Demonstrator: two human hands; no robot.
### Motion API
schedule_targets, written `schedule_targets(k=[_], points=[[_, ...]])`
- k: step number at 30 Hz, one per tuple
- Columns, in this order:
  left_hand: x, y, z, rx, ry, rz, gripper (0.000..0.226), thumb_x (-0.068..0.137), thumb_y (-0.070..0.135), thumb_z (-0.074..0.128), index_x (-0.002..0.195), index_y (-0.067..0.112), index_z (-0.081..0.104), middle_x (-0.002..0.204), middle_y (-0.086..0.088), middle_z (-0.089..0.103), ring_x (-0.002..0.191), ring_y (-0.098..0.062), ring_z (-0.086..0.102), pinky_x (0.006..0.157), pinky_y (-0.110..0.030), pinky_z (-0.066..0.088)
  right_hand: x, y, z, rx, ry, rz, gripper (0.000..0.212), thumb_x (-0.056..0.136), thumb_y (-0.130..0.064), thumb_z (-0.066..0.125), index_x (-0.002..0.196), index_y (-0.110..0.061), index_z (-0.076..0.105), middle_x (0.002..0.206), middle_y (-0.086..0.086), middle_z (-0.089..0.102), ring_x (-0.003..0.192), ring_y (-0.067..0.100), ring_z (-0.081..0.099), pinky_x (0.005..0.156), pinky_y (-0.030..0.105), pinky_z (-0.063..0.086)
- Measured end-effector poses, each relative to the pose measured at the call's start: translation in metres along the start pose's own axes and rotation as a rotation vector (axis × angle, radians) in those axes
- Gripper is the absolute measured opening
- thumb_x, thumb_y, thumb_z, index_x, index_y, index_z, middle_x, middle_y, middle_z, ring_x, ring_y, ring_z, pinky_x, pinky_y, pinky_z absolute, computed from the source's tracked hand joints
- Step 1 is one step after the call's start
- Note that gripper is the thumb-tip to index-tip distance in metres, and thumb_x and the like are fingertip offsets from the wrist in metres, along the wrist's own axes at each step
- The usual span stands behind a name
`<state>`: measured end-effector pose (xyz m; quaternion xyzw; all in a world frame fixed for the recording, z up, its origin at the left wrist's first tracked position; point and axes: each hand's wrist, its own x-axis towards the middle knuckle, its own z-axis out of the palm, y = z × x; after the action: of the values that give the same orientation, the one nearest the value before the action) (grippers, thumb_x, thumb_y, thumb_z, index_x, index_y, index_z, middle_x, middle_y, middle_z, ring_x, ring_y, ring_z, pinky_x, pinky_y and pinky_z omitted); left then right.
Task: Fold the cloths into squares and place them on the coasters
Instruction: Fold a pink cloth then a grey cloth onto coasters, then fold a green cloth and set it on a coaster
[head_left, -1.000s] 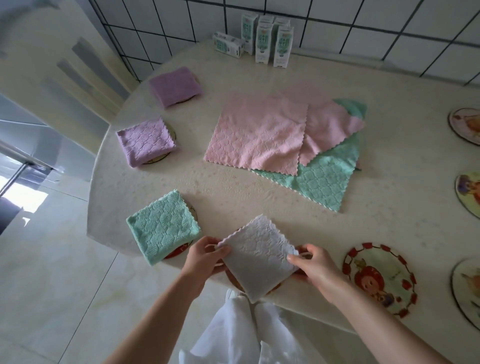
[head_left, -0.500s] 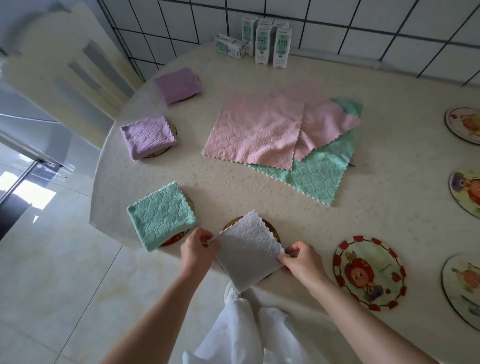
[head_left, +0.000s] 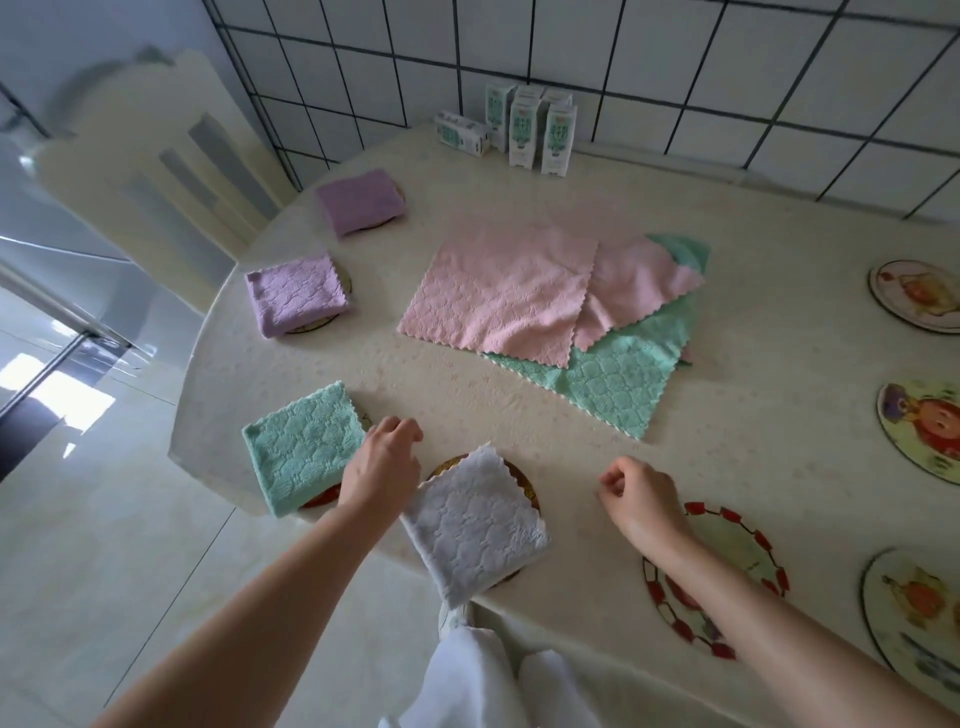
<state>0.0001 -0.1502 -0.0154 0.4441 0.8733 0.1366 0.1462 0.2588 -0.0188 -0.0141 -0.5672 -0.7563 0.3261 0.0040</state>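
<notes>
White cloth (head_left: 475, 525), folded square, lies on a coaster (head_left: 527, 488) at near edge of table (head_left: 467, 405); its near corner hangs over the edge. L hand (head_left: 382, 467) is just left of it, btwn it & the green folded cloth (head_left: 306, 447), fingers loosely curled, holding nothing. R hand (head_left: 641, 501) is right of the white cloth, apart from it, fingers loosely curled, also empty, just beside the red-rimmed coaster (head_left: 748, 538). Green folded cloth sits on its own coaster at near-left edge. Near purple cloth (head_left: 296, 293) & far purple cloth (head_left: 361, 200), both folded, on coasters along left edge. Mid-table: unfolded pile w/ pink cloth (head_left: 498, 293) on top, 2nd pink cloth (head_left: 639, 291) & green open cloth (head_left: 618, 384) under it. More picture coasters (head_left: 914, 296) along right edge. Cartons (head_left: 530, 130) at far edge.
</notes>
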Motion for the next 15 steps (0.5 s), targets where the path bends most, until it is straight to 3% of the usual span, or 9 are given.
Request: schedule_targets(k=[3, 7, 11, 15], points=[[0.025, 0.012, -0.008, 0.015, 0.024, 0.072, 0.027, 0.085, 0.002, 0.057, 0.109, 0.012, 0.063, 0.112, -0.002, 0.062, 0.098, -0.021, 0.059, 0.066, -0.028, 0.046, 0.023, -0.013, -0.017, -0.005, 0.003, -0.049, 0.003, 0.085, -0.015, 0.062, 0.082, -0.015, 0.060, 0.077, -0.002, 0.064, 0.073, 0.016, 0.061, 0.063, 0.025, 0.046], [0.062, 0.027, -0.006, 0.037, 0.007, 0.138, 0.027, 0.088, 0.007, 0.057, 0.114, 0.014, 0.062, 0.115, 0.000, 0.062, 0.102, -0.020, 0.058, 0.072, -0.033, 0.051, 0.063, -0.038, -0.029, -0.071, 0.001, -0.129, 0.003, 0.086, -0.013, 0.061, 0.089, -0.012, 0.060, 0.080, 0.000, 0.063, 0.075, 0.018, 0.059, 0.065, 0.025, 0.045], [0.103, 0.036, 0.008, 0.067, -0.027, 0.232, 0.033, 0.092, 0.012, 0.056, 0.124, 0.017, 0.057, 0.124, 0.002, 0.058, 0.113, -0.016, 0.053, 0.079, -0.030, 0.054, 0.109, -0.062, -0.027, -0.115, -0.035, -0.205, 0.011, 0.088, -0.014, 0.061, 0.098, -0.011, 0.059, 0.091, 0.003, 0.065, 0.081, 0.018, 0.062, 0.076, 0.033, 0.054], [0.140, 0.045, 0.023, 0.062, -0.024, 0.413, 0.042, 0.089, 0.006, 0.057, 0.130, 0.015, 0.054, 0.131, 0.000, 0.055, 0.121, -0.018, 0.049, 0.091, -0.035, 0.052, 0.151, -0.079, -0.019, -0.239, -0.067, -0.321, 0.016, 0.089, -0.012, 0.059, 0.104, -0.007, 0.057, 0.104, 0.007, 0.060, 0.093, 0.024, 0.058, 0.082, 0.037, 0.050]])
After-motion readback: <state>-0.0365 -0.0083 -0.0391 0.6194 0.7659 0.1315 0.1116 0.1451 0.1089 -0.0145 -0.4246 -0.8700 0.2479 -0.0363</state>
